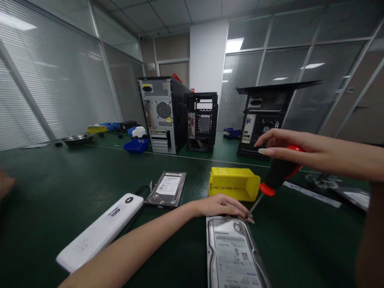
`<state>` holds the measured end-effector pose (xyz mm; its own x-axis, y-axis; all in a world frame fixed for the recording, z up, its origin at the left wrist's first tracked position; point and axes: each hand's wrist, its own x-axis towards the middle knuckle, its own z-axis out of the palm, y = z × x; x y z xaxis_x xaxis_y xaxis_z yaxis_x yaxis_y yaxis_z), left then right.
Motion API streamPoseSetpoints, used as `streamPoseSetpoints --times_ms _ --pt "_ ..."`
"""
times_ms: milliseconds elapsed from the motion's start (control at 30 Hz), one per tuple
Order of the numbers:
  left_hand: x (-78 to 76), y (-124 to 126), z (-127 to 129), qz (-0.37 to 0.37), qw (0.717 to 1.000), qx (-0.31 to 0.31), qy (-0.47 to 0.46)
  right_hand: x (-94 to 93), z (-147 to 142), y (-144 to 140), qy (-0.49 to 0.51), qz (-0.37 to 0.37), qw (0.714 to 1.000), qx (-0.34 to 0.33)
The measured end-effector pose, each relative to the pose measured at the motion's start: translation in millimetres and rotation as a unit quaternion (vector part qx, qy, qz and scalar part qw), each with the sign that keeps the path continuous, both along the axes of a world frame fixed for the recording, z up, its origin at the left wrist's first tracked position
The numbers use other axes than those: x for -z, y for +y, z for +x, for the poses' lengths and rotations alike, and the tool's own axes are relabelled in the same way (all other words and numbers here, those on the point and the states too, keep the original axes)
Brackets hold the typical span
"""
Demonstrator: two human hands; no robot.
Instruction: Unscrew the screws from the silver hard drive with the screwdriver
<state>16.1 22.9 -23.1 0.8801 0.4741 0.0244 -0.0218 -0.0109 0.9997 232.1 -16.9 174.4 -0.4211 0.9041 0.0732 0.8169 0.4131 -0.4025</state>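
"Where is the hard drive [234, 256]?"

"Label up on the green surface [177, 260], nearest the camera, its lower end cut off by the view."

"And the 2 hands?"

"The right hand [285, 146] grips a red-and-black screwdriver [274, 172], which slants down to the drive's far right corner. I can't tell if its tip sits in a screw. The left hand [220, 205] lies open over the far edge, fingers stretched out beside the tip."

"What's around them?"

"A yellow bin [231, 174] just behind, a 2nd hard drive [168, 187] to the left, and a white power bank [102, 232] beyond the left forearm."
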Motion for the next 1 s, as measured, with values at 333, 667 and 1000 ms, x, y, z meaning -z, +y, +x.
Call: streamPoseSetpoints --times_ms 333,667,1000 --pt "-1.2 3.7 -2.5 0.028 0.999 0.002 0.031 -1.8 -3.0 -8.9 -0.012 0.054 0.998 0.000" --pt "-3.8 1.4 -2.6 0.030 0.999 -0.001 0.038 -4.4 3.8 -12.8 0.027 0.020 0.996 -0.081" --pt "-5.7 -1.1 0.4 -0.006 1.000 0.002 0.008 -2.2 -10.1 -4.2 0.045 0.017 0.993 -0.104"
